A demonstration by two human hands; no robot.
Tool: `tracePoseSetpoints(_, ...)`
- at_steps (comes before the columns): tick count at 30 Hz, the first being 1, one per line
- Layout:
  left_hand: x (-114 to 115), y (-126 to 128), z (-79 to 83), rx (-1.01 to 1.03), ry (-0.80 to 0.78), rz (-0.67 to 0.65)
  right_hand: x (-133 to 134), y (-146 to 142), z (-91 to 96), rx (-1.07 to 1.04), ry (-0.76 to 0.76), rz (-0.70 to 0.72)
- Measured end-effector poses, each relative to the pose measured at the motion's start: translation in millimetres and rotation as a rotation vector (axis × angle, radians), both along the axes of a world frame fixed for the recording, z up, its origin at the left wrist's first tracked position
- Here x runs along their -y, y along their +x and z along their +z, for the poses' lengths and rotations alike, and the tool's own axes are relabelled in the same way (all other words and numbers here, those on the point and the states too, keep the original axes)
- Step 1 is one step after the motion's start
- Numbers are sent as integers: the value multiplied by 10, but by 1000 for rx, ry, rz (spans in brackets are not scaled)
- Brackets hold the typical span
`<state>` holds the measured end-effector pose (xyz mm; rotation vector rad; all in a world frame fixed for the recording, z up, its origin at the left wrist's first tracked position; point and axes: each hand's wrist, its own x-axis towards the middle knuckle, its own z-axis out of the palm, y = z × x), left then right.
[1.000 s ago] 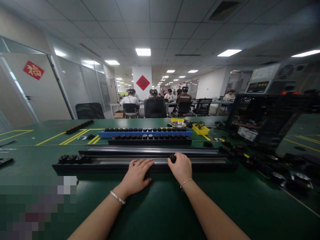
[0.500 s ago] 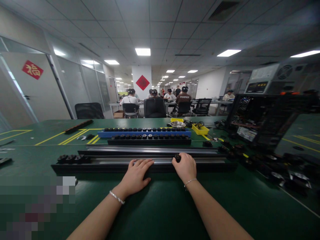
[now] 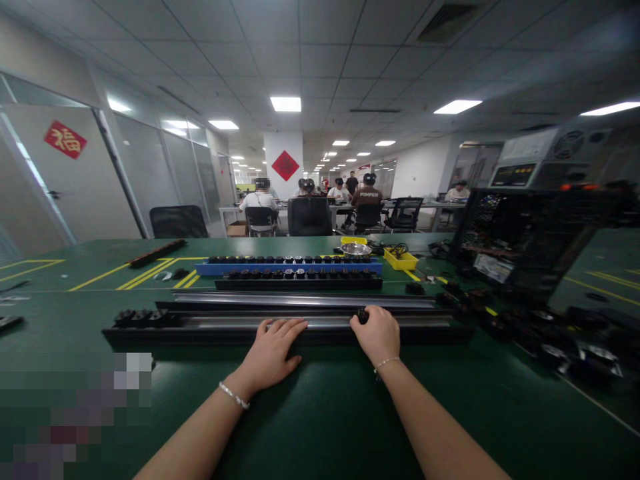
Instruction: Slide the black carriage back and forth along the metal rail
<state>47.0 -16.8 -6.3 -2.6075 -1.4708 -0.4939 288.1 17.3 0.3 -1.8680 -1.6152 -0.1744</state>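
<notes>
A long black rail with a silver channel (image 3: 210,323) lies across the green table in front of me. My left hand (image 3: 273,350) rests flat on its near edge, fingers stretched out. My right hand (image 3: 376,335) is closed round a small black block (image 3: 362,315) that sits in the rail's channel. Three similar black blocks (image 3: 143,316) sit at the rail's left end.
Behind the rail lie a second silver rail (image 3: 305,300), a black strip (image 3: 299,281) and a blue strip (image 3: 289,267) full of black parts. A yellow tray (image 3: 401,259) and metal bowl (image 3: 356,249) stand beyond. Black parts and an open computer case (image 3: 530,247) crowd the right. People sit at far tables.
My right hand has slid the small black block to the right along the rail. My left hand has stayed where it was.
</notes>
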Motion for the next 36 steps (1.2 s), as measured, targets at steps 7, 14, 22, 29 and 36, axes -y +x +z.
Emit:
tracePoseSetpoints(7,0,-2,0,-5,-7,3,19,34,30,18,-21,-25)
tracePoseSetpoints(14,4,-5,14,-3,-18,4,46,48,71,55,-54,-98)
tracePoseSetpoints(22,-6,-7,8,-4,-14,-2,15,130,64,35,-82,-149)
tracePoseSetpoints(29,-11,-4,-9,-12,8,4,8,178,52,49,-50,-186)
tracePoseSetpoints(36,-11,-7,-9,-11,8,2,-9,250,49,51,-58,-219)
